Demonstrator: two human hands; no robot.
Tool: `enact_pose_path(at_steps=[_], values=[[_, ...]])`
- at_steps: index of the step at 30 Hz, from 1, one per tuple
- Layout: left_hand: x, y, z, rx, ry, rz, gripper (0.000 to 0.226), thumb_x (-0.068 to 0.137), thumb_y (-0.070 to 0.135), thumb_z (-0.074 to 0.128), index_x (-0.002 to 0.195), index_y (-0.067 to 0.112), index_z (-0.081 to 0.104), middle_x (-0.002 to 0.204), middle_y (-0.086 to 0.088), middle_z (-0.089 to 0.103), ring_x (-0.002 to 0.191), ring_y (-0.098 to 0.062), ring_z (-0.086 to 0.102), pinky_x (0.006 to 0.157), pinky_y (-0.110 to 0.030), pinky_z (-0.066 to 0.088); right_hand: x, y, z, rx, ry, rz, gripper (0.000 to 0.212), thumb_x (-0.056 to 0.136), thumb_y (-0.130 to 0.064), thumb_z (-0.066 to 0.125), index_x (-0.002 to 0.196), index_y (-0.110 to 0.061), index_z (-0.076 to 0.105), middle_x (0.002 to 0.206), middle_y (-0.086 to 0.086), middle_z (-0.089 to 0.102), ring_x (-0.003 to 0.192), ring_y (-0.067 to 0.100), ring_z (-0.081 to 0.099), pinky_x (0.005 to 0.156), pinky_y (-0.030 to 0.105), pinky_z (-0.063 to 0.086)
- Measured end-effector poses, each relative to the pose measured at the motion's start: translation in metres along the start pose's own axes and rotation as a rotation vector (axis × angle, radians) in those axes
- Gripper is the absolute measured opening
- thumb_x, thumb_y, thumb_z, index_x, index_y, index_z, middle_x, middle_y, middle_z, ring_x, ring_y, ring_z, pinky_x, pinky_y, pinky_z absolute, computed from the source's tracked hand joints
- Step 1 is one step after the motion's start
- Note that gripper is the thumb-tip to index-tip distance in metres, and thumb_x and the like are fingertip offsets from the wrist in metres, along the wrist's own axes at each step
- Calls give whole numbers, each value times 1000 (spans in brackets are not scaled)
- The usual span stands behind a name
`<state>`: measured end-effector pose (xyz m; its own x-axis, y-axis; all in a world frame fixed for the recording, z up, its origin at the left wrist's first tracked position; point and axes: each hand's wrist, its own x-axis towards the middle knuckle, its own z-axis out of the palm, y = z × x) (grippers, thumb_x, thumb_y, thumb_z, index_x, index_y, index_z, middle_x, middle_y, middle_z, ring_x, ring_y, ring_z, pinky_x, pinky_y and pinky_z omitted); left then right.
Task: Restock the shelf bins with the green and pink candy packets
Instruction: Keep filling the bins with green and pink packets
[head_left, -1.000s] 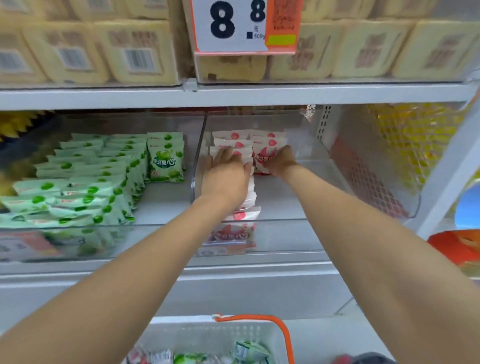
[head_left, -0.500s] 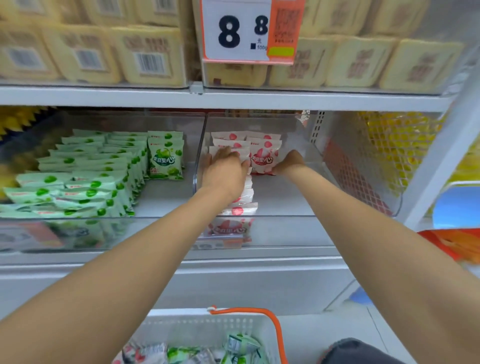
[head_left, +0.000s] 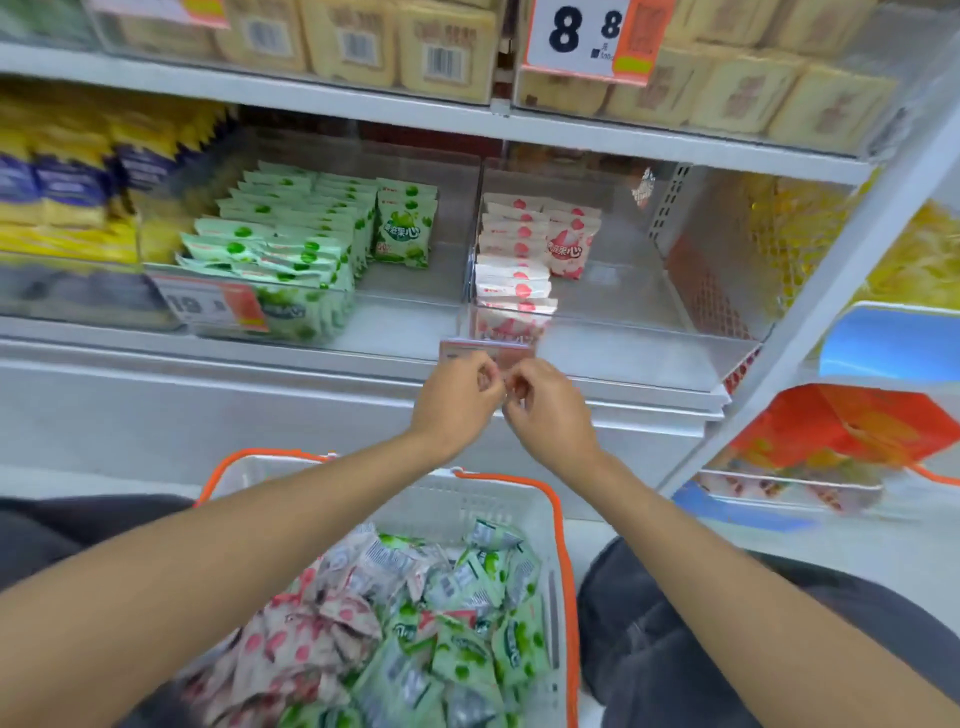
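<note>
Green candy packets (head_left: 291, 244) stand in rows in the left clear bin (head_left: 410, 306). Pink candy packets (head_left: 514, 260) line the left side of the right clear bin (head_left: 623, 332). My left hand (head_left: 457, 402) and right hand (head_left: 550, 415) are close together just below this bin's front. Their curled fingertips pinch the lower edge of a small pink price tag (head_left: 485, 352) fixed there. A white basket with an orange rim (head_left: 467, 499) sits below my arms, holding loose green packets (head_left: 467, 649) and pink packets (head_left: 296, 644).
The shelf above holds yellow packs (head_left: 447, 47) and a price sign "8.8" (head_left: 587, 36). Yellow and blue bags (head_left: 62, 182) fill the left. A mesh bin of yellow goods (head_left: 800, 234) and an orange bag (head_left: 852, 426) are at the right. My dark-trousered knee (head_left: 727, 623) flanks the basket.
Both hands have come out of the pink bin, where they were among the packets, and down to the tag on its front. The view has tilted down, showing the basket.
</note>
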<state>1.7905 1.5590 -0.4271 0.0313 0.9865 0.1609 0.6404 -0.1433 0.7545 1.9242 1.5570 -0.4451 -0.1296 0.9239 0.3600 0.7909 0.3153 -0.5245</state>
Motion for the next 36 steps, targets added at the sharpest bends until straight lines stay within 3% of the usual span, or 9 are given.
enact_pose_path(at_steps=[4,9,12,17,19,24,29,32,36], values=[[-46,-65,6,107,-200,-150,22,88,15,58,67,21,53,66,3,55,66,-17,50,65,-29,39,-57,26,62,-58,-522,222,22,84,-6,52,99,-17,66,98,3,67,91,25,62,77,30,49],[-72,-139,-7,139,-304,-332,24,88,12,58,65,20,56,67,3,56,73,-21,55,69,-31,42,-112,64,116,-182,-878,443,34,89,0,47,119,-1,62,122,14,63,107,27,60,87,31,51],[-84,-169,-10,163,-355,-396,19,89,12,58,71,14,61,77,0,60,79,-20,56,76,-32,46,-129,70,136,-198,-1014,547,33,91,2,44,123,-1,51,102,13,56,88,24,60,65,29,50],[-98,-182,6,138,-455,-461,28,91,14,56,65,21,55,80,6,59,85,-18,59,79,-29,49,-144,72,171,-89,-1001,714,29,92,-3,52,120,2,44,88,9,57,66,15,46,54,30,36],[-101,-181,13,112,-490,-474,24,92,13,56,69,18,59,85,3,61,88,-18,61,81,-31,50,-139,64,173,-71,-965,705,7,90,-7,59,90,-7,52,77,4,51,69,16,48,61,29,40],[-96,-178,14,-146,-414,-745,17,98,13,45,88,7,58,92,-12,56,75,-25,57,72,-31,50,-100,36,153,122,-759,555,41,84,-2,59,46,-13,48,44,-2,43,47,11,41,53,23,37],[-82,-161,-16,-957,-326,-1379,60,101,51,39,109,-8,41,116,-26,60,104,-35,63,83,-40,56,-69,-5,114,263,-714,211,14,86,-22,72,97,-15,78,114,0,66,106,11,57,97,25,37],[-80,-154,-25,-1079,-312,-1288,36,101,27,52,111,-7,53,95,-19,67,83,-26,67,70,-34,60,-71,-18,97,173,-758,23,14,87,-24,72,99,-21,78,131,-3,58,123,12,47,107,26,25],[-80,-153,-21,-945,-207,-1091,31,95,1,57,125,-3,52,97,-15,68,84,-24,66,80,-38,57,-73,-17,82,262,-646,208,20,87,-20,69,107,-22,71,129,-2,54,125,13,47,104,33,39]])
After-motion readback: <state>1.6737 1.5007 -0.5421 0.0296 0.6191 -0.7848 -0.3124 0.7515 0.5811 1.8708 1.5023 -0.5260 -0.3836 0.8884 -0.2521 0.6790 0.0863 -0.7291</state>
